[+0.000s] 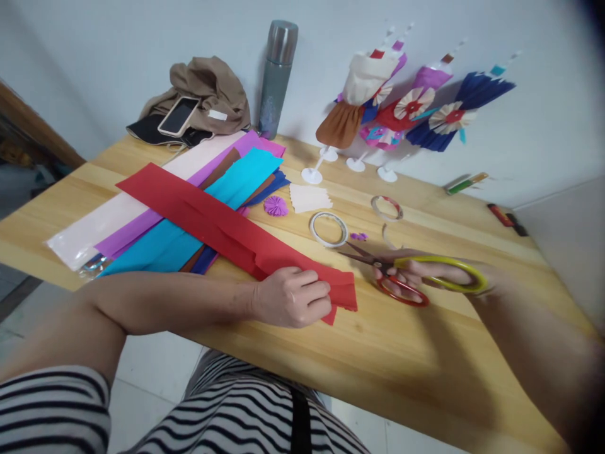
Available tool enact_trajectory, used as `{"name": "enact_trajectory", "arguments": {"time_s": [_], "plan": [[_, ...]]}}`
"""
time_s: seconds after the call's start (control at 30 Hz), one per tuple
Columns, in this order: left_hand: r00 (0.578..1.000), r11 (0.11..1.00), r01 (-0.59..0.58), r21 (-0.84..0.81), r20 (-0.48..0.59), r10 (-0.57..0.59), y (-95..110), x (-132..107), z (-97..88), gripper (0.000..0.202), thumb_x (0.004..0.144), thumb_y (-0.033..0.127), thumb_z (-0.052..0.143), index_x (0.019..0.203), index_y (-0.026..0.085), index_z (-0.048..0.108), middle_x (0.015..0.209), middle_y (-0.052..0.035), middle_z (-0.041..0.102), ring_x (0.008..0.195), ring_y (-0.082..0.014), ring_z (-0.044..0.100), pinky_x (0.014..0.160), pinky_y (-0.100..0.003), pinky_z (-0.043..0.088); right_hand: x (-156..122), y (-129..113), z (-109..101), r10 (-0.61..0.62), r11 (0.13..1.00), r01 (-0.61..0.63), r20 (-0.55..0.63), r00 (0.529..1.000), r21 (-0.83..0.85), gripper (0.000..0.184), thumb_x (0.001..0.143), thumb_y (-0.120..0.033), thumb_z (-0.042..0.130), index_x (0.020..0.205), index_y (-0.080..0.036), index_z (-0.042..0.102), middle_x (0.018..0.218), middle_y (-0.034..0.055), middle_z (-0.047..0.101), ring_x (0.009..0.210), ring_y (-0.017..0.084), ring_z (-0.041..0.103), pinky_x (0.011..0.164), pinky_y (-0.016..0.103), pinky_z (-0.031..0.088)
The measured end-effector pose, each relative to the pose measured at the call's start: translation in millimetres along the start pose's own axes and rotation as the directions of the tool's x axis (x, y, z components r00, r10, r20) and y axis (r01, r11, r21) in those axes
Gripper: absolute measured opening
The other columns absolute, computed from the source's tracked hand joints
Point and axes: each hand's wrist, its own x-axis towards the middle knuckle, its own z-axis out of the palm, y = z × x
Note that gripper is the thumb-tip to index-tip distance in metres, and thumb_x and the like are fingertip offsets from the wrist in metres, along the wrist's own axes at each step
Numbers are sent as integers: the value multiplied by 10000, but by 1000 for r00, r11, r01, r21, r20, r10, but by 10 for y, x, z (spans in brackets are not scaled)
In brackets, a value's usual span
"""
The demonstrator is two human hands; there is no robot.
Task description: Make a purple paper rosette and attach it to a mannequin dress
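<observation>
My left hand (293, 296) is closed on the near end of a long red crepe paper strip (212, 221) that lies diagonally across the wooden table (401, 366). My right hand (439, 274) grips scissors (401, 271) with a yellow and a red handle loop; the blades point left toward the red strip and rest low over the table, a short way from the paper's end. Under the red strip lie blue (227, 189), purple, pink and brown paper sheets.
Two tape rings (328, 228) and a small purple rosette (275, 205) lie beyond the scissors. Paper-dressed figures on white stands (378, 107) line the wall. A steel flask (277, 75), a phone (178, 116) on a brown bag, and a glue stick (466, 183) sit at the back.
</observation>
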Motion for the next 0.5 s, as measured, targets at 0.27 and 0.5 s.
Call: {"name": "enact_trajectory", "arguments": {"time_s": [0.27,0.5], "plan": [[1000,998,18,-58,17,-17,19,81,-113,450,959,506,466,703,161,598,656,-48,625,554,-150,523,496,-293,347,48,27,207,44,975,-44,6,999,219,561,792,-721,608,977,-192,648,719,33,605,417,90,426,389,252,305],[896,973,208,104,379,-232,-388,194,-403,292,971,296,486,758,148,620,725,-63,673,693,-189,631,550,-285,397,-69,-10,225,-107,992,115,-128,986,55,564,805,-716,599,1042,-205,636,679,20,579,425,106,431,436,283,350]]}}
